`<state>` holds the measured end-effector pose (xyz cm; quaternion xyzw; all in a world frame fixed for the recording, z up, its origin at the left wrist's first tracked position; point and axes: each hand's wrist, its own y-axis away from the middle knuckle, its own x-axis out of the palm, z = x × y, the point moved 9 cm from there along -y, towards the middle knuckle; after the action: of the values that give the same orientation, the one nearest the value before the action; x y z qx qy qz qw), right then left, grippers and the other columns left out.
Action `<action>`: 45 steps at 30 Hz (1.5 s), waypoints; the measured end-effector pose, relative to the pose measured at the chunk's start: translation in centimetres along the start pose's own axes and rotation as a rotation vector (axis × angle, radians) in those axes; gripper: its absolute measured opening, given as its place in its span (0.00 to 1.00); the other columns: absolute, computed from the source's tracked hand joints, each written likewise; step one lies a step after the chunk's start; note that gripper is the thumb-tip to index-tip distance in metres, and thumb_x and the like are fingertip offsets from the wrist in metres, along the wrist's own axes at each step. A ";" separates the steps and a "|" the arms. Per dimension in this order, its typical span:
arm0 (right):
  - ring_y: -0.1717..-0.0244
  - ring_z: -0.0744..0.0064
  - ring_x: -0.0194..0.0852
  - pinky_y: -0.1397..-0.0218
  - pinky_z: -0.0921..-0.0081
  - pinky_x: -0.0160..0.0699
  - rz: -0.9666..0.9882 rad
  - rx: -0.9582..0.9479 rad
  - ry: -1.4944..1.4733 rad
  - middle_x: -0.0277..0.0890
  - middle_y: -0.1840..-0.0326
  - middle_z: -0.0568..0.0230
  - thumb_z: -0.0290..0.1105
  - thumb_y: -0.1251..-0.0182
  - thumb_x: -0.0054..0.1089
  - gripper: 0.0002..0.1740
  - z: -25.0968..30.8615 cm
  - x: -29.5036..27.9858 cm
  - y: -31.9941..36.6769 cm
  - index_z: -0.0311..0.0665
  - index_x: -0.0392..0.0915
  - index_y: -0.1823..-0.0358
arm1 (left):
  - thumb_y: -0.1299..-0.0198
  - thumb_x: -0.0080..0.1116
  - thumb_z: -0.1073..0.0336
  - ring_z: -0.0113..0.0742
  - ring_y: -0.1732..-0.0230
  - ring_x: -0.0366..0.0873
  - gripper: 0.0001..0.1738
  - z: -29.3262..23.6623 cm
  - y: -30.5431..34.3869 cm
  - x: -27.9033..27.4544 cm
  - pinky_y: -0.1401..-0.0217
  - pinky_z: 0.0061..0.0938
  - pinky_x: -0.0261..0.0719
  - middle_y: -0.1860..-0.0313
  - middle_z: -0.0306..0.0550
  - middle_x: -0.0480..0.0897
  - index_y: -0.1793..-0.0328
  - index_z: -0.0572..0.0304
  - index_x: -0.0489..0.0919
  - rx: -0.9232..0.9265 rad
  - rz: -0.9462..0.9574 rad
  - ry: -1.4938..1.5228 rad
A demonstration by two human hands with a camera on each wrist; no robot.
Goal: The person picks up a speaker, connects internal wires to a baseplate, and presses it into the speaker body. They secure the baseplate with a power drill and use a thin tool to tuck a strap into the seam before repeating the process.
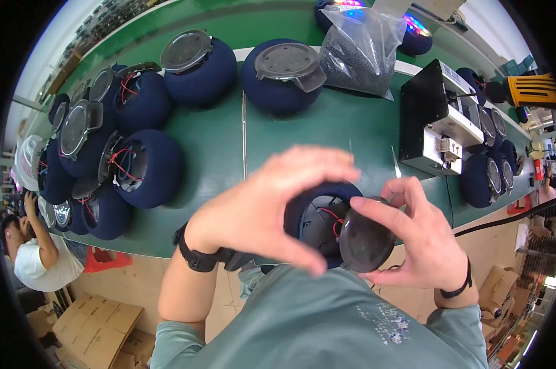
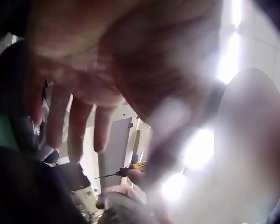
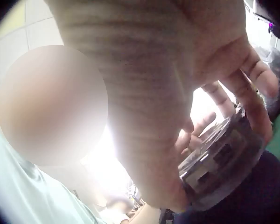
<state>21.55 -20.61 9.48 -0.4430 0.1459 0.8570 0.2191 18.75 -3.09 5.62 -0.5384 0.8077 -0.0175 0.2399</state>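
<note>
A round navy fabric-covered housing point(image 1: 298, 205) with an open top and red wires inside sits at the table's near edge, in front of the person. Over its left side the left hand point(image 1: 272, 209) is spread, thumb and fingers apart and holding nothing; in the left wrist view its fingers hang straight. The right hand point(image 1: 422, 237) grips a dark, glossy round cover point(image 1: 367, 237) by its edge, tilted beside the housing's opening. Red wires run between the two. The right wrist view shows thumb and fingers around the clear-edged cover point(image 3: 224, 172), close over the navy fabric.
Several similar navy units point(image 1: 158, 175) crowd the left side, some with covers hanging off. Two covered units stand at the back, near a clear bag of dark small parts point(image 1: 358, 58). At right are a black-and-white machine point(image 1: 435, 123) and a yellow-handled power screwdriver point(image 1: 530, 91). Another person point(image 1: 41, 258) is at far left.
</note>
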 end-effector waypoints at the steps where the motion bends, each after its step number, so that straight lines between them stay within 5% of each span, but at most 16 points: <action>1: 0.49 0.49 0.86 0.49 0.57 0.90 0.002 0.000 -0.001 0.70 0.38 0.50 0.40 0.60 0.93 0.53 -0.1 0.2 0.3 0.60 0.83 0.25 | 0.65 0.95 0.46 0.59 0.14 0.66 0.63 0.9 0.9 1.6 0.14 0.53 0.65 0.15 0.55 0.73 0.18 0.54 0.78 -0.108 0.111 0.062; 7: 0.31 0.49 0.78 0.38 0.60 0.84 -0.114 -0.041 -0.094 0.70 0.32 0.50 0.38 0.60 0.96 0.58 -1.6 -0.1 1.0 0.42 0.74 0.22 | 0.63 0.95 0.45 0.64 0.16 0.66 0.60 0.0 2.6 4.8 0.15 0.55 0.65 0.15 0.58 0.69 0.20 0.55 0.79 -0.217 -0.058 -0.071; 9: 0.26 0.55 0.74 0.32 0.61 0.79 -0.091 0.090 -0.421 0.70 0.27 0.54 0.37 0.57 0.97 0.60 -3.5 0.3 1.4 0.36 0.70 0.21 | 0.61 0.95 0.44 0.65 0.19 0.67 0.59 -0.9 3.7 5.1 0.16 0.55 0.66 0.17 0.59 0.70 0.22 0.55 0.80 -0.317 -0.329 -0.233; 13: 0.22 0.60 0.70 0.29 0.60 0.76 -0.095 0.096 -0.714 0.70 0.23 0.55 0.36 0.54 0.97 0.60 -5.4 1.9 1.8 0.36 0.69 0.19 | 0.56 0.93 0.46 0.64 0.23 0.69 0.55 -2.8 3.6 3.9 0.19 0.54 0.69 0.18 0.61 0.70 0.21 0.56 0.80 -0.248 -0.451 -0.210; 14: 0.21 0.59 0.69 0.28 0.59 0.76 -0.097 0.066 -0.811 0.69 0.21 0.53 0.36 0.55 0.98 0.62 -5.4 2.0 1.7 0.36 0.68 0.18 | 0.46 0.87 0.54 0.59 0.27 0.74 0.40 -3.2 2.9 3.3 0.19 0.54 0.68 0.26 0.55 0.80 0.26 0.57 0.85 -0.178 -0.496 -0.231; 15: 0.20 0.59 0.69 0.27 0.59 0.75 -0.099 0.034 -0.908 0.68 0.19 0.52 0.36 0.55 0.98 0.64 -5.5 2.0 1.6 0.35 0.66 0.17 | 0.46 0.87 0.54 0.59 0.27 0.74 0.40 -2.6 2.6 3.4 0.19 0.54 0.68 0.26 0.55 0.80 0.26 0.57 0.85 -0.182 -0.504 -0.223; 18: 0.18 0.54 0.67 0.24 0.55 0.74 -0.091 -0.096 -0.848 0.66 0.16 0.46 0.36 0.56 0.99 0.64 -5.4 1.8 1.4 0.35 0.66 0.18 | 0.36 0.76 0.68 0.48 0.32 0.81 0.17 -2.5 1.3 4.8 0.19 0.55 0.66 0.49 0.38 0.92 0.40 0.52 0.94 -0.158 -0.461 -0.225; 22: 0.18 0.47 0.68 0.21 0.50 0.73 -0.146 -0.181 -0.706 0.66 0.16 0.40 0.40 0.56 1.00 0.60 -4.5 1.4 1.9 0.36 0.70 0.22 | 0.37 0.78 0.67 0.47 0.32 0.81 0.14 -1.7 1.6 5.1 0.19 0.57 0.65 0.53 0.37 0.92 0.45 0.49 0.95 -0.157 -0.500 -0.194; 31: 0.19 0.43 0.71 0.18 0.48 0.68 -0.124 -0.249 -0.629 0.71 0.18 0.35 0.40 0.57 1.00 0.57 -3.8 0.8 1.8 0.40 0.72 0.25 | 0.40 0.79 0.68 0.46 0.43 0.82 0.10 -1.4 0.6 4.0 0.24 0.42 0.71 0.57 0.37 0.93 0.52 0.52 0.94 -0.181 -0.456 -0.036; 39: 0.17 0.43 0.68 0.15 0.47 0.63 -0.128 -0.205 -0.766 0.69 0.17 0.34 0.38 0.56 1.00 0.57 -4.0 1.2 1.6 0.40 0.72 0.25 | 0.40 0.80 0.67 0.48 0.28 0.84 0.08 -0.7 1.3 4.6 0.12 0.72 0.51 0.51 0.36 0.96 0.54 0.49 0.96 -0.298 -0.395 0.044; 45: 0.17 0.44 0.68 0.14 0.47 0.62 -0.114 -0.181 -0.831 0.69 0.17 0.35 0.38 0.56 1.00 0.56 -3.7 1.3 1.6 0.39 0.72 0.25 | 0.41 0.82 0.69 0.49 0.31 0.87 0.07 -0.4 1.8 4.4 0.11 0.70 0.53 0.53 0.36 0.96 0.57 0.47 0.97 -0.185 -0.424 0.084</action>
<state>22.62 -23.25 6.40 -0.0847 -0.0555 0.9585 0.2665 15.70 -6.33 3.89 -0.7144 0.6840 -0.0159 0.1465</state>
